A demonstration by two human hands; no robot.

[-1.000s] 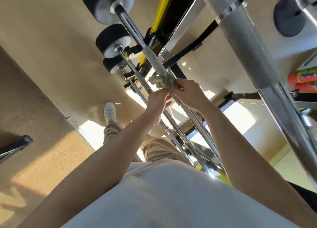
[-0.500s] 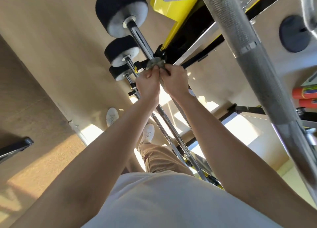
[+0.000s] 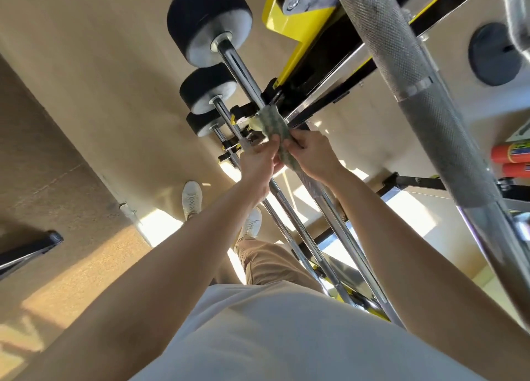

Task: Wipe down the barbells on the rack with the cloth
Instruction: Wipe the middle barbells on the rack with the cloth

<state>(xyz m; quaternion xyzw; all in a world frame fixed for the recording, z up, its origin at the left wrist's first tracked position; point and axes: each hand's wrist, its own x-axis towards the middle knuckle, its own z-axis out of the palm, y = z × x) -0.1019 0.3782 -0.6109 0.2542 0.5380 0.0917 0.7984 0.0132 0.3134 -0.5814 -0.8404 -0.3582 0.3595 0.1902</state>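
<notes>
Left hand (image 3: pixel 258 161) and right hand (image 3: pixel 312 157) — fingers curled — both grip the cloth (image 3: pixel 274 126) wrapped around the barbell (image 3: pixel 243 70). Bunched earlier, it now lies stretched along the shaft.

I'm seeing the cloth (image 3: pixel 276 131) covering the stretch of barbell (image 3: pixel 242 69) under it, so I'm not reading that surface. Fingertips of the left hand (image 3: pixel 258 161) and right hand (image 3: pixel 314 157) are sitting hidden behind the cloth. The knurled bar (image 3: pixel 424 116) is running off the top and right edges. The orange cylinders (image 3: pixel 510 158) are getting clipped at the right edge, and I'm not making out the labels. The shirt (image 3: pixel 286 337) is hiding the bars' near ends.
</notes>
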